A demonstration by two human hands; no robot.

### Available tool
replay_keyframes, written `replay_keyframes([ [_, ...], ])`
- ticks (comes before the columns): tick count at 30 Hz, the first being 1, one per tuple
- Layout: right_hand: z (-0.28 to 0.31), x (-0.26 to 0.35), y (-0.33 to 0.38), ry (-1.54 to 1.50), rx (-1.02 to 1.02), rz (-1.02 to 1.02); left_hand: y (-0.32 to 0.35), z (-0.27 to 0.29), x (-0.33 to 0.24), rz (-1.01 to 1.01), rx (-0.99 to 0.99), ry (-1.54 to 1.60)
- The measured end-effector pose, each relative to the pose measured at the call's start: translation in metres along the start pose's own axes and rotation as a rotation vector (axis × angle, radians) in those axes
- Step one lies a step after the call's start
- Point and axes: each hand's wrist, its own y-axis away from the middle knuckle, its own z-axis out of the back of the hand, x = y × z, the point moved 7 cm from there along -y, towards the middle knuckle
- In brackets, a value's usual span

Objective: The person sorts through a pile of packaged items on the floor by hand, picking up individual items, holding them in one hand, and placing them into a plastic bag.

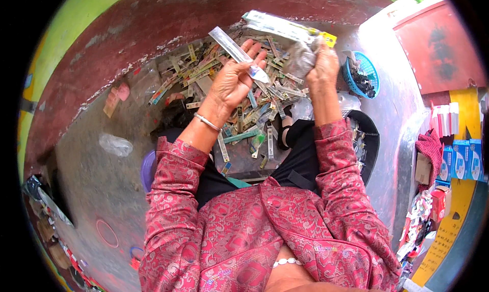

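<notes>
My left hand [235, 82] is palm up, its thumb pressing a long, narrow clear plastic packet [228, 43] across the palm while the other fingers stretch out. My right hand [325, 68], farther right, is closed on a long clear packet [277, 26] with a yellow end; motion blurs it. A crumpled greyish plastic bag [299, 60] bunches against the fingers of that same hand. Below both hands, a loose heap of narrow packets [198, 77] in many colours covers the floor. What is inside the held packets is too blurred to tell.
A blue plastic basket [376, 73] with dark bits stands right of my right hand. Beside my right leg is a black tub [373, 157] holding packets. A clear bag [116, 145] and a purple container [147, 171] are at left. Blue boxes [461, 159] stack far right.
</notes>
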Motion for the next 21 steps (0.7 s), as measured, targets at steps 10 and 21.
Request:
replay_keyframes([
  [10, -0.039, -0.032, 0.058, 0.363, 0.277, 0.022, -0.012, 0.012, -0.001, -0.05, -0.126, 0.117],
  [21, -0.052, -0.033, 0.067, 0.467, 0.471, -0.151, -0.006, 0.001, -0.024, -0.069, -0.054, 0.001],
])
